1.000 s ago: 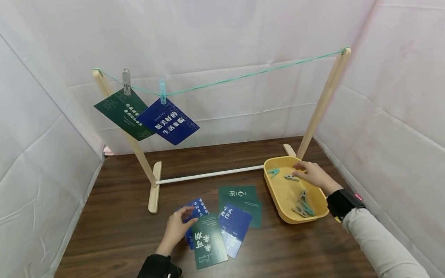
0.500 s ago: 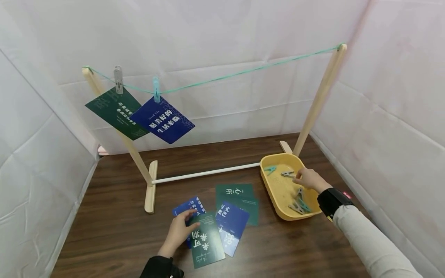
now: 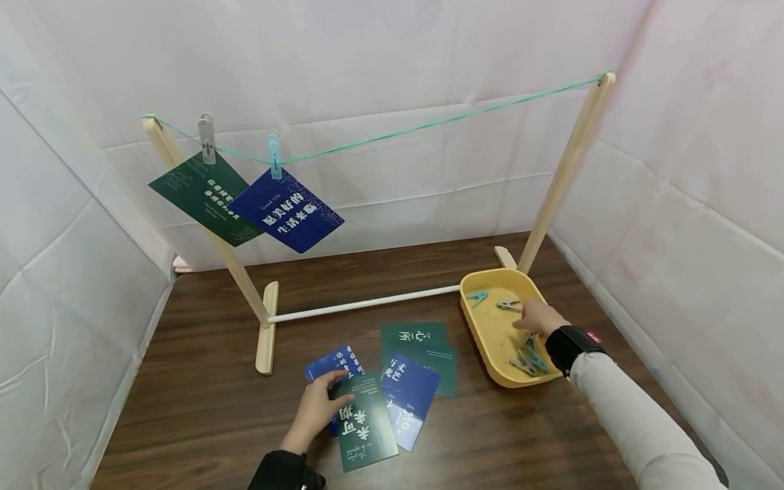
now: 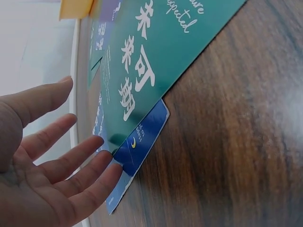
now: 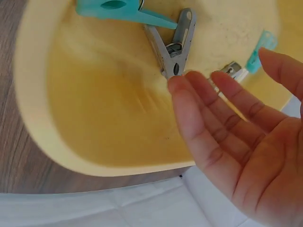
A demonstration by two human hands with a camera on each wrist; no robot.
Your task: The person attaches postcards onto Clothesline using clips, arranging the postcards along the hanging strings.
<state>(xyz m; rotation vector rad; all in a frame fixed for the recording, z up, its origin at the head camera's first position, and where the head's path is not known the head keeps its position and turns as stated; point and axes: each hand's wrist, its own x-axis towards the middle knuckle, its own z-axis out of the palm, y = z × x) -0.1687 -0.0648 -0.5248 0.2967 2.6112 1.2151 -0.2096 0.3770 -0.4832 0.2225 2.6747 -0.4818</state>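
Observation:
My right hand (image 3: 539,318) reaches into the yellow tray (image 3: 490,337), fingers loosely bent and thumb apart. In the right wrist view a fingertip is right at the end of a grey clothespin (image 5: 186,33), which overlaps a teal clothespin (image 5: 113,10). Near the front of the table, my left hand (image 3: 312,412) has its thumb and fingers spread, with fingertips at the corner of a green card (image 4: 142,71). Beneath that card lies a blue card (image 4: 142,142). Another blue card (image 3: 410,388) and green cards (image 3: 422,333) lie to its right.
A green line (image 3: 392,137) runs between two wooden posts (image 3: 566,173). From its left part hang a green card (image 3: 205,194) under a grey clothespin (image 3: 207,139) and a blue card (image 3: 288,211) under a light blue one. A white rod (image 3: 367,303) joins the stand's feet.
My right hand has moved lower and nearer inside the tray, toward the clothespins at its front end. The left hand stays at the cards. The head view has shifted slightly.

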